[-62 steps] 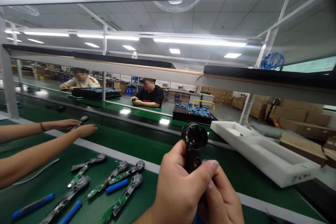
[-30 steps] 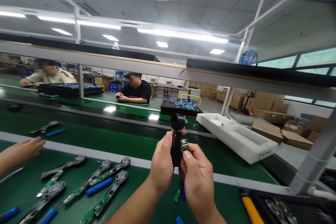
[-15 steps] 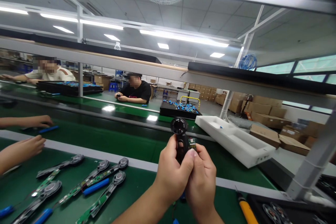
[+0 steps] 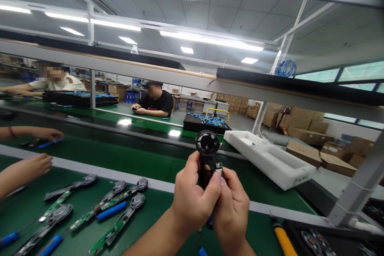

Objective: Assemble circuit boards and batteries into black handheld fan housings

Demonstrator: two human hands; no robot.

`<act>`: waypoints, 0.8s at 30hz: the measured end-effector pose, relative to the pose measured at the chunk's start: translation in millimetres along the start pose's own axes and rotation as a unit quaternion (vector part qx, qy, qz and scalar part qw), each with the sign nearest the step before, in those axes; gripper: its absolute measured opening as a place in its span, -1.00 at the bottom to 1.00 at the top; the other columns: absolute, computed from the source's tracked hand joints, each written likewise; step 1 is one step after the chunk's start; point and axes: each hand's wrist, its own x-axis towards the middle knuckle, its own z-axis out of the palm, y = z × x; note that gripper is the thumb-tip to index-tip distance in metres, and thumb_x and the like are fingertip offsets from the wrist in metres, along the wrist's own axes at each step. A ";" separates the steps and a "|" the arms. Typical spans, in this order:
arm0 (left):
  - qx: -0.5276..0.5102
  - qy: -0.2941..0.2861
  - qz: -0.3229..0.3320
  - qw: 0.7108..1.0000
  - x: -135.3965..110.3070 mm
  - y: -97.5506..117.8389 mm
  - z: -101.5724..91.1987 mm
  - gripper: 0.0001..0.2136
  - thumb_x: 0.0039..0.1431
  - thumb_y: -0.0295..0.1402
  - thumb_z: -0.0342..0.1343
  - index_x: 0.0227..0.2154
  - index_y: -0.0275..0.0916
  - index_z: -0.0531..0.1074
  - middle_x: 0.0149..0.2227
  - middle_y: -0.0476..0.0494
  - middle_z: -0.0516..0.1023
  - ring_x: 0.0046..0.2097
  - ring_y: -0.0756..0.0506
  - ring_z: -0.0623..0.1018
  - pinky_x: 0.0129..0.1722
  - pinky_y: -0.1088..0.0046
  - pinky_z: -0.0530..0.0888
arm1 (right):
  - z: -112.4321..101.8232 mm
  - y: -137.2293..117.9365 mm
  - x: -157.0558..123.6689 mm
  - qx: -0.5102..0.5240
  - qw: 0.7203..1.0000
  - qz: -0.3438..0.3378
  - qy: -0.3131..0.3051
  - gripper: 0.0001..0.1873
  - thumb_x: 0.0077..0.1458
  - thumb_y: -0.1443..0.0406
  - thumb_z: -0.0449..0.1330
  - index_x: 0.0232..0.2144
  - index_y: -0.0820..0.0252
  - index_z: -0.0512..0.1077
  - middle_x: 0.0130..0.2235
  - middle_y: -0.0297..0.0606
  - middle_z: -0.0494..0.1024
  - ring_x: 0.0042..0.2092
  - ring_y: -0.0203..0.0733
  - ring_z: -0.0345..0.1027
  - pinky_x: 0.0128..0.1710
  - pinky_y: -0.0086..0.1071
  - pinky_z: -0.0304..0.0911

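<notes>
Close in front of me, my left hand (image 4: 190, 188) is wrapped round a black plastic housing (image 4: 207, 143) with a round, ring-shaped head at its top. My right hand (image 4: 232, 204) presses against the left one and pinches a small green circuit board (image 4: 219, 167) beside the housing. Both thumbs meet on or near the board's lower edge. The lower part of the housing is hidden by my fingers. Below my hands a blue cylindrical battery (image 4: 203, 251) on a wire shows at the bottom edge.
Several opened grey shells (image 4: 120, 187) with boards and blue batteries (image 4: 111, 211) lie left on the green bench. A co-worker's hands (image 4: 33, 168) reach in at left. A white foam tray (image 4: 270, 160) and an orange-handled screwdriver (image 4: 283, 236) are at right. Two people sit across the line.
The black housing has turned, so its round head faces me more fully. The board has tipped slightly between my fingers. The co-worker's farther hand has shifted a little.
</notes>
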 end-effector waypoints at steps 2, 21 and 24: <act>-0.013 0.003 0.013 1.000 -0.5 -0.3 0.6 -0.74 0.17 -0.33 0.25 -0.09 -0.18 0.44 -0.40 -0.02 0.63 -0.44 -0.09 0.58 -0.43 0.47 0.45 | 1.8 -3.9 -1.8 0.003 1.000 0.005 0.004 -0.67 0.34 0.11 0.12 -0.19 0.17 0.59 -0.36 -0.25 0.64 -0.39 -0.14 0.49 -0.40 -0.38 0.36; -0.162 -0.040 -0.067 0.984 -2.0 5.6 -2.1 -0.78 0.14 -0.22 0.29 -0.21 -0.19 0.49 -0.46 -0.01 0.52 -0.43 -0.06 0.47 -0.42 0.50 0.43 | 7.1 -11.4 -4.4 0.109 0.992 0.055 -0.008 -0.69 0.30 0.04 0.15 -0.29 0.11 0.53 -0.43 -0.32 0.51 -0.41 -0.18 0.35 -0.38 -0.37 0.29; -0.187 -0.050 -0.088 0.977 -0.5 1.9 -8.0 -0.76 0.16 -0.21 0.29 -0.18 -0.19 0.48 -0.43 -0.01 0.50 -0.41 -0.04 0.45 -0.41 0.53 0.44 | 10.6 -12.8 -4.0 0.087 0.994 0.065 0.006 -0.66 0.26 0.01 0.18 -0.30 0.13 0.54 -0.44 -0.29 0.54 -0.42 -0.15 0.38 -0.41 -0.36 0.29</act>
